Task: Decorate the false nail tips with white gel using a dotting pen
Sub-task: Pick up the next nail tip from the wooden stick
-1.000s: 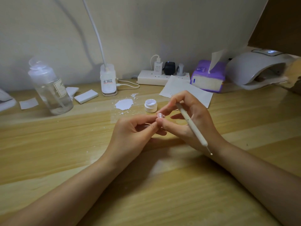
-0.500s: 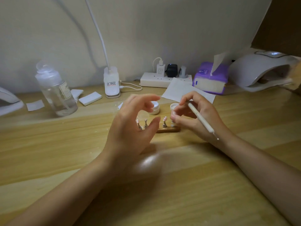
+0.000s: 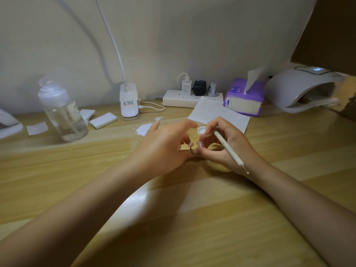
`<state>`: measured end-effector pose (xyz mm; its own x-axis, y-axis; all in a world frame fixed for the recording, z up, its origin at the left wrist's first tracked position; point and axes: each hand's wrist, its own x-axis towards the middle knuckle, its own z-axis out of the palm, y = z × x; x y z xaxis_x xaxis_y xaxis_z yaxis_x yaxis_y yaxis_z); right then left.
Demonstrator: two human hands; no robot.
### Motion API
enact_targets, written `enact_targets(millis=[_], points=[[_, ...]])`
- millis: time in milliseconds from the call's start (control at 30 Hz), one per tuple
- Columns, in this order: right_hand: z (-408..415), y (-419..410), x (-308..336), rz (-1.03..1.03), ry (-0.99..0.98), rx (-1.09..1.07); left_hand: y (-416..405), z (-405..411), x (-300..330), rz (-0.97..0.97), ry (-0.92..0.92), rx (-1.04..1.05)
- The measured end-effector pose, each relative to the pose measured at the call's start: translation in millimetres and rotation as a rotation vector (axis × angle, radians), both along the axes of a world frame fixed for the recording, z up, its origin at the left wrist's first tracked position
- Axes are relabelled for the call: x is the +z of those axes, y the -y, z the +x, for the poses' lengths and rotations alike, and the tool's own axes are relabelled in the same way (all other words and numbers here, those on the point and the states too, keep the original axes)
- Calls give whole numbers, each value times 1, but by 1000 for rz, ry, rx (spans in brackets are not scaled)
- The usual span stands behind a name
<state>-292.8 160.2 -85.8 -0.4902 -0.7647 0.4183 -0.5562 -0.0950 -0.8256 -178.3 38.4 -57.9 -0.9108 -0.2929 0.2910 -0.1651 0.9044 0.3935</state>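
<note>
Pink false nail tips (image 3: 190, 144) stand on small metal stems on a wooden base, which my hands mostly hide. My left hand (image 3: 165, 145) hovers over the left part of the base. Its fingers are loosely curved and its thumb is close to one stem. My right hand (image 3: 225, 145) grips the white dotting pen (image 3: 228, 150), whose ball tip points back toward my wrist. Its thumb and forefinger are at another nail tip (image 3: 201, 144). The small white gel jar (image 3: 201, 130) sits just behind my right fingers.
A clear bottle (image 3: 63, 116) stands at the left and a lamp base (image 3: 129, 105) behind the centre. A power strip (image 3: 185, 98), a purple tissue box (image 3: 244, 97) and a nail curing lamp (image 3: 302, 89) line the wall. A paper sheet (image 3: 217, 112) lies behind my hands.
One second ago both hands held a nail tip between them. My left hand let go, my right hand brought it down to the base, and my left hand has lowered over the stems.
</note>
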Motion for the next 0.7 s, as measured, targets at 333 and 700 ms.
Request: enact_targets(millis=[333, 700], points=[[-2, 3, -3, 97, -67, 42, 0, -11, -7, -13, -49, 43], [-6, 3, -6, 105, -53, 45, -12, -3, 0, -159, -100, 3]])
